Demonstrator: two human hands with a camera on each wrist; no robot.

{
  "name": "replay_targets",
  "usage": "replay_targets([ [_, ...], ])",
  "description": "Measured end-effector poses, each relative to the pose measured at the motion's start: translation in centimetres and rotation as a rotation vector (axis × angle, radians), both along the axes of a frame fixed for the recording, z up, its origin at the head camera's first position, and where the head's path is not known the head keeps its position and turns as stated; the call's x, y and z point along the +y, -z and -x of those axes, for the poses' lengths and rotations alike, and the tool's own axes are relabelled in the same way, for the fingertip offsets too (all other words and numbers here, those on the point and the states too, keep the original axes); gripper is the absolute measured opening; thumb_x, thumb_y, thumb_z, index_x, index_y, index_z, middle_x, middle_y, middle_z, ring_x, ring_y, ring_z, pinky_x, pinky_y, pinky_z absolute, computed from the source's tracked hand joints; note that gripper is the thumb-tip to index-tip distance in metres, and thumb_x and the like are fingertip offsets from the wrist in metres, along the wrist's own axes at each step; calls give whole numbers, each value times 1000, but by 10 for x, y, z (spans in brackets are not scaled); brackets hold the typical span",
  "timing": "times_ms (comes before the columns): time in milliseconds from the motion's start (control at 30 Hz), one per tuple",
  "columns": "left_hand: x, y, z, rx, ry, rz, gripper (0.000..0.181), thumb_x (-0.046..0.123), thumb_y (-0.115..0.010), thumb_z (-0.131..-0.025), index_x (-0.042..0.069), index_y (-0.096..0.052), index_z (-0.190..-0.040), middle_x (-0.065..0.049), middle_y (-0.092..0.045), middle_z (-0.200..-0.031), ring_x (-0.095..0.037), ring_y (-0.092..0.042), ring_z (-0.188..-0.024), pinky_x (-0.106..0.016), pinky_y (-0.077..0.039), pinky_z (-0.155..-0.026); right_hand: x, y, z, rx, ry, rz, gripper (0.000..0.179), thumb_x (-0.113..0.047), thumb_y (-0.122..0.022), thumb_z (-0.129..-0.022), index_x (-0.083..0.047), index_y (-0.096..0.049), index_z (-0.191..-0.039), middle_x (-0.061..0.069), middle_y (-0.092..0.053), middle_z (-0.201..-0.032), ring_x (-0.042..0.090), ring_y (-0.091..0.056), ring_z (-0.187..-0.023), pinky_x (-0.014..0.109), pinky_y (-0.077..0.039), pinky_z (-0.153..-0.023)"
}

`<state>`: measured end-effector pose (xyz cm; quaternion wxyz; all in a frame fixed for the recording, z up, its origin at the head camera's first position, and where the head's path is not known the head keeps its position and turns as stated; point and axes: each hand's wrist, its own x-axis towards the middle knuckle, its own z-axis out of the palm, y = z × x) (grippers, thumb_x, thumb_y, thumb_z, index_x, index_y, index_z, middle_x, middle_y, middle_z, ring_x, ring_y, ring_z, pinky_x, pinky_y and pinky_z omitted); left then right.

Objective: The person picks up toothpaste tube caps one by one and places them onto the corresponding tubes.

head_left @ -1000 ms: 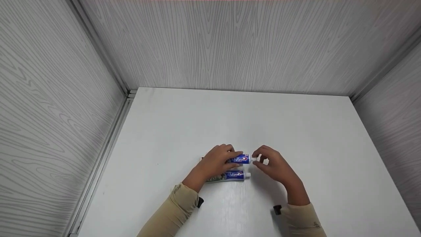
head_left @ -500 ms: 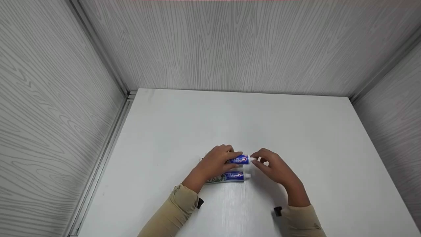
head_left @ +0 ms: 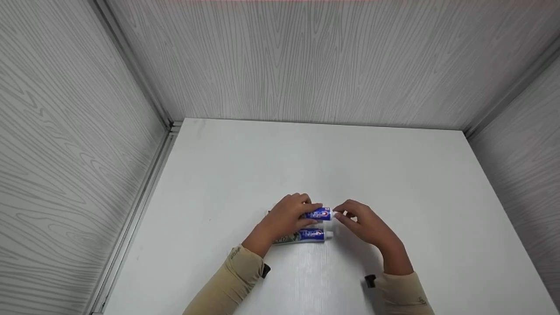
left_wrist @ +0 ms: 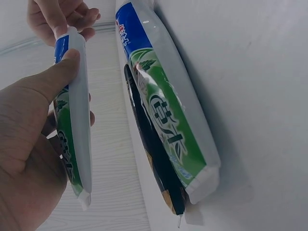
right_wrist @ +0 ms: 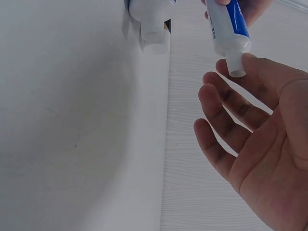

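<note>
My left hand [head_left: 286, 217] grips a blue, green and white toothpaste tube [left_wrist: 82, 130], thumb along its face. In the head view the tube's blue front end points right. At that end my right hand [head_left: 365, 223] pinches the white cap [right_wrist: 236, 65] between thumb and index finger. The other fingers are spread loosely below it in the right wrist view. A second, similar toothpaste tube [head_left: 311, 234] lies on the table nearer to me, its white cap also to the right. In the head view my left hand covers the rear of the held tube.
A slim dark item with gold patches [left_wrist: 153, 154] lies alongside the second tube, largely hidden by my left hand in the head view. The white table [head_left: 245, 162] is bordered by grey wood-grain panels [head_left: 280, 61] behind and at both sides.
My right hand has shifted slightly left and toward me, its fingertips closer in on the cap. The held tube's front end has dipped slightly toward me. The second tube stays put.
</note>
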<state>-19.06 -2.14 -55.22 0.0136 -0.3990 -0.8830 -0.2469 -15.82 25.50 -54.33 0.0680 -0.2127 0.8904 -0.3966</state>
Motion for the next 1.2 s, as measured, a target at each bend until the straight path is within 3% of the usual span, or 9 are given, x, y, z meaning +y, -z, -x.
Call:
replay_targets([
  [200, 0, -1, 0, -1, -5, 6, 45, 35, -74, -101, 20, -69, -144, -2, -71, -116, -17, -63, -99, -35, -55, -90, -1, 0, 0, 18, 8, 12, 20, -24, -69, -105, -18, -73, -124, -3, -72, -117, 15, -67, -96, 39, -56, -90],
  [367, 0, -3, 0, -3, -10, 11, 46, 36, -74, -101, 22, -69, -144, -1, -71, -116, -17, -63, -98, -35, -55, -90, -2, 0, -1, 38, 44, 31, 28, -20, -79, -99, -19, -71, -125, -3, -71, -118, 14, -66, -93, 47, -57, -87],
  [633, 1, -6, -1, -31, -24, 16, 46, 38, -73, -102, 25, -67, -146, -1, -70, -116, -17, -62, -99, -36, -54, -92, -4, 0, 1, 81, 56, 59, 31, -3, -84, -90, -19, -71, -113, -4, -70, -109, 15, -66, -91, 53, -57, -88],
  [1000, 1, -4, -1, -3, 0, 3, 45, 36, -75, -101, 19, -70, -142, -2, -71, -114, -18, -63, -96, -35, -54, -87, -4, 2, 1, 98, 35, 49, 25, 0, -81, -92, -14, -71, -110, 3, -71, -108, 16, -68, -90, 53, -58, -87],
  [1200, 0, -4, -3, -10, -12, 2, 45, 37, -74, -101, 20, -70, -143, -1, -71, -115, -17, -62, -96, -35, -54, -88, -3, 4, 0, 84, 34, 44, 23, -6, -79, -95, -18, -71, -114, -2, -71, -112, 13, -66, -90, 50, -58, -87],
])
